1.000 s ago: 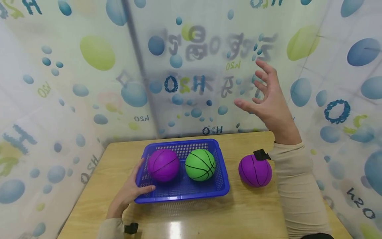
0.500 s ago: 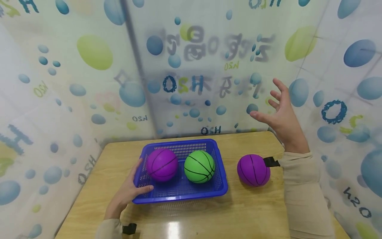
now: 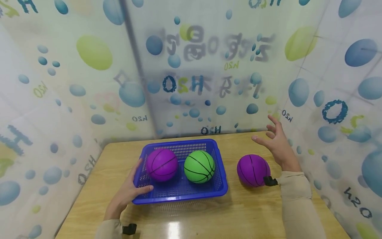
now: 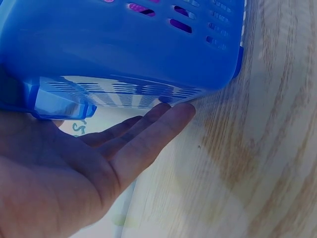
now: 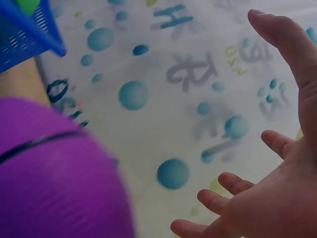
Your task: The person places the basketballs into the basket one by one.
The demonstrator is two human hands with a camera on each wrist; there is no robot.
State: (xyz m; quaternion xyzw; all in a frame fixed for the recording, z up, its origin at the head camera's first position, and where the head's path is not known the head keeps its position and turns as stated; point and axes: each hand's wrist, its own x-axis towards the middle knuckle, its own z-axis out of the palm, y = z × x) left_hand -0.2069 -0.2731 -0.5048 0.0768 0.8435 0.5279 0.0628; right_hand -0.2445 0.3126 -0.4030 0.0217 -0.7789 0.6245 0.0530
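Note:
A blue plastic basket (image 3: 180, 199) sits on the table and holds a purple ball (image 3: 162, 165) on the left and a green ball (image 3: 199, 167) on the right, both with black basketball lines. My left hand (image 3: 128, 189) holds the basket's left end, thumb over the rim; in the left wrist view its fingers (image 4: 153, 134) lie along the outer wall. Right of the basket, a second purple ball (image 3: 253, 170) lies on the table. Just beyond that ball, to its upper right, my right hand (image 3: 279, 144) hovers with spread fingers and nothing in it.
The wooden table (image 3: 185, 220) ends at a curtain (image 3: 191, 109) printed with blue and green bubbles, which encloses the back and both sides. A black strap (image 3: 270, 181) hangs at my right wrist and overlaps the second purple ball in the head view.
My right hand has come down from high in front of the curtain, shifting slightly right, to near the second purple ball. My left hand and the basket stay put.

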